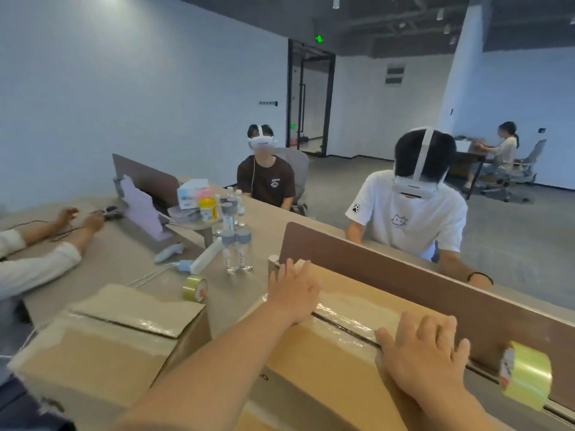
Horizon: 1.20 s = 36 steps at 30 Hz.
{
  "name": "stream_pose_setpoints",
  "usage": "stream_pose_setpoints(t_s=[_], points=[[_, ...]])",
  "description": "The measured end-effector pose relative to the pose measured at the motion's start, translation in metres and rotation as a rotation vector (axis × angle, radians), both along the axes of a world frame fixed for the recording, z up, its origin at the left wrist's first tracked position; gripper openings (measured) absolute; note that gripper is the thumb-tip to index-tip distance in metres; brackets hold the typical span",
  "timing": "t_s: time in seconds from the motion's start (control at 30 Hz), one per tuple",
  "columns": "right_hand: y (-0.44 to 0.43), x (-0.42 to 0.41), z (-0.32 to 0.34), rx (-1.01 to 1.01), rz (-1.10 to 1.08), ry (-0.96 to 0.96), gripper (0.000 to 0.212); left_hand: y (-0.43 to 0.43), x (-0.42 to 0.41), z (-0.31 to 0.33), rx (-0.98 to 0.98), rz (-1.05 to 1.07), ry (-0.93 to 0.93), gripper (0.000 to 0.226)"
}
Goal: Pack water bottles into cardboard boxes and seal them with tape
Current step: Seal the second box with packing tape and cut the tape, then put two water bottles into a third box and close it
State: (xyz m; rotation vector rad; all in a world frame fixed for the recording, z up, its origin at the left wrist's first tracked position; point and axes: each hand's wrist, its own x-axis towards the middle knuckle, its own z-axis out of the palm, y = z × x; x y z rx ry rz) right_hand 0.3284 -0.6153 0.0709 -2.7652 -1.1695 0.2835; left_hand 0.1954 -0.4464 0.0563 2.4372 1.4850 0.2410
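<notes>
Nearest me, my right hand (426, 359) lies flat, fingers straight and spread, pressing clear tape (345, 307) onto the lid seam of the cardboard box (326, 362). My left hand (294, 295) presses flat at the seam's far end, gripping nothing. Just right of my right hand, a yellowish tape roll (525, 376) sits against the brown divider (404, 272). To the left stands a second box (109, 353), also taped. Beyond it a spare roll (194, 287) and upright water bottles (236, 253) stand on the table (236, 295).
</notes>
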Motion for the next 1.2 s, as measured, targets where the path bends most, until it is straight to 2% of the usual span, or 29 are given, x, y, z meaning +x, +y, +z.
stream_pose_setpoints(t_s=[0.1,0.2,0.3,0.4,0.47,0.57,0.63,0.73,0.8,0.9,0.97,1.0,1.07,1.2], points=[[0.017,-0.028,0.022,0.024,-0.01,0.01,0.066,0.015,-0.036,0.01,-0.01,0.054,-0.126,0.059],[0.049,-0.08,0.034,0.076,0.102,-0.013,0.065,0.047,-0.102,0.01,0.008,0.12,-0.082,0.056],[0.092,-0.155,0.03,0.132,0.281,0.017,0.061,0.081,-0.185,0.003,-0.002,0.279,-0.063,0.059],[0.137,-0.236,0.011,0.237,0.459,0.158,0.056,0.109,-0.266,-0.012,-0.043,0.368,-0.032,0.06],[0.167,-0.289,-0.011,0.241,0.47,0.258,0.061,0.131,-0.32,-0.029,-0.073,0.435,0.009,0.061],[0.2,-0.342,-0.056,0.193,0.333,0.406,0.076,0.162,-0.383,-0.056,-0.165,0.468,0.068,0.072],[0.211,-0.356,-0.096,0.212,0.185,0.592,0.086,0.178,-0.414,-0.08,-0.242,0.495,0.071,0.084],[0.211,-0.368,-0.153,0.239,0.008,0.764,0.08,0.184,-0.451,-0.125,-0.46,0.439,0.031,0.096],[0.199,-0.367,-0.163,0.293,-0.094,0.796,0.068,0.18,-0.458,-0.134,-0.453,0.409,-0.067,0.099],[0.197,-0.371,-0.165,0.301,-0.158,0.776,0.068,0.192,-0.468,-0.141,-0.437,0.445,-0.284,0.112],[0.198,-0.373,-0.161,0.316,-0.187,0.774,0.072,0.199,-0.471,-0.143,-0.539,0.502,-0.367,0.125],[0.199,-0.373,-0.157,0.31,-0.201,0.79,0.073,0.202,-0.471,-0.144,-0.592,0.525,-0.397,0.125],[0.199,-0.371,-0.155,0.3,-0.218,0.835,0.065,0.202,-0.468,-0.135,-0.657,0.522,-0.405,0.105],[0.206,-0.367,-0.131,0.337,-0.252,0.949,0.055,0.205,-0.465,-0.098,-0.572,0.525,-0.381,0.075]])
